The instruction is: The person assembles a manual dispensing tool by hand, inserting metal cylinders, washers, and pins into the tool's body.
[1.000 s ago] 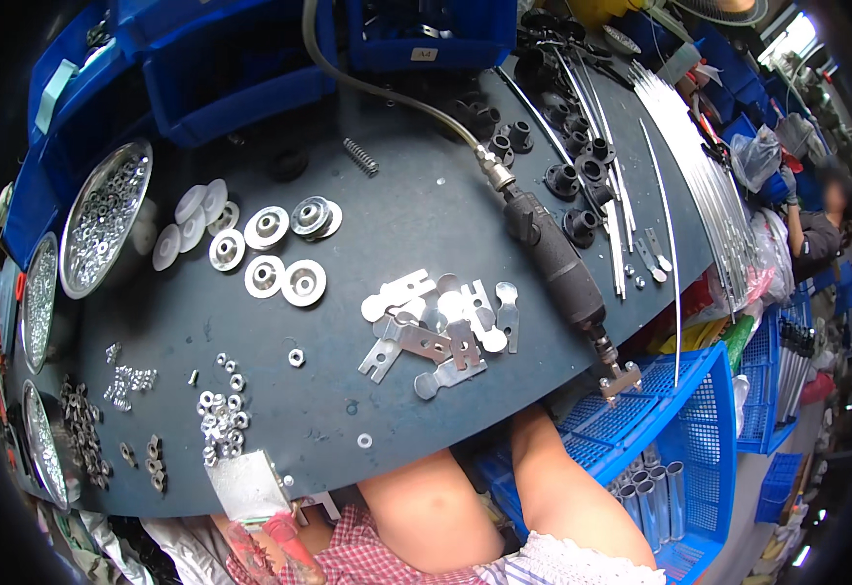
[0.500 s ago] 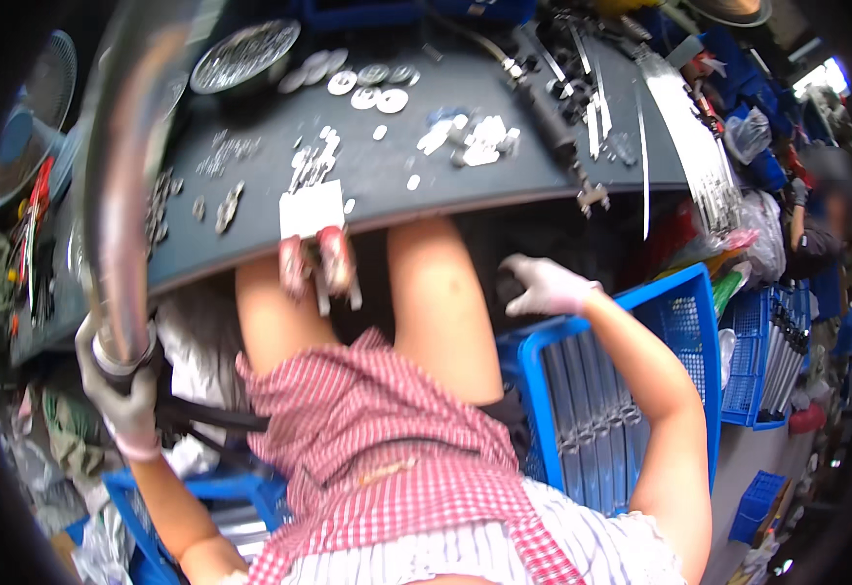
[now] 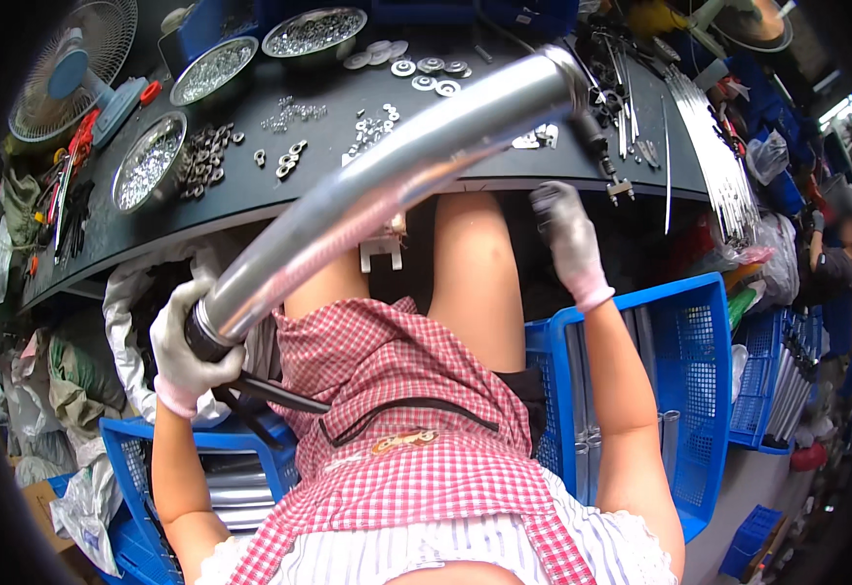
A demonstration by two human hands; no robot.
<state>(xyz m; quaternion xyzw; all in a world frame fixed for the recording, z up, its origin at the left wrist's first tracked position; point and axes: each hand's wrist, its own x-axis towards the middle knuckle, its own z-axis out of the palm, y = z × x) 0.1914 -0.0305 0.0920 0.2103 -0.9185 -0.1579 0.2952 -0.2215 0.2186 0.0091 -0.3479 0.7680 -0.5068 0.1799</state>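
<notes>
My gloved left hand [image 3: 187, 351] is wrapped round the dark collar at the lower end of a shiny metal tube [image 3: 387, 185]. The tube slants up to the right, across the bench edge in my view, and hides part of the bench and my thigh. My gloved right hand [image 3: 572, 244] is apart from the tube, by the front edge of the bench. Its fingers are curled together with dark tips, and whatever they may hold is hidden. A pale metal bracket-like piece [image 3: 382, 252] shows between my knees, partly behind the tube.
The dark bench [image 3: 240, 185] carries bowls of small metal parts [image 3: 150, 161], washers [image 3: 424, 84] and thin rods [image 3: 704, 146]. A cabled power tool [image 3: 601, 151] lies at its right. Blue crates [image 3: 704, 409] with tubes flank me; a fan [image 3: 70, 73] stands far left.
The tube, upright at the left before, now leans right across the view, its lower end nearer my lap. My right hand has risen to the bench edge, its fingers now curled.
</notes>
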